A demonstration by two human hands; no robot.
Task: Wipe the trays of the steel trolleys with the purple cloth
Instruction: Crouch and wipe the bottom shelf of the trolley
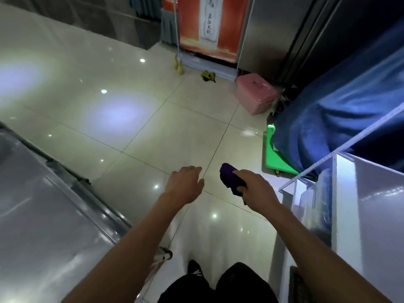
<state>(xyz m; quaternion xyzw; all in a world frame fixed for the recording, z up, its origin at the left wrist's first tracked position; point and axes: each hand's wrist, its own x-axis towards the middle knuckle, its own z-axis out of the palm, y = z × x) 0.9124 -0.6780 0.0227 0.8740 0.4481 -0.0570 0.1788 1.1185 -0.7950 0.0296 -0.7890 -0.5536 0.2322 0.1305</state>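
The right hand point(255, 189) holds the purple cloth point(231, 179) bunched inside its curled fingers point(241, 189), one end sticking out beyond them. The left hand point(185, 182), just beside it, hangs above the tiled floor point(131, 127) with relaxed, nearly straight fingers, holding nothing.

You stand on a glossy pale tiled floor point(135, 119) that mirrors ceiling lights. Ahead of you an orange banner point(213, 25) stands by a steel wall panel point(275, 33); a pink box point(255, 92) sits near blue drapery point(332, 110) on your right.
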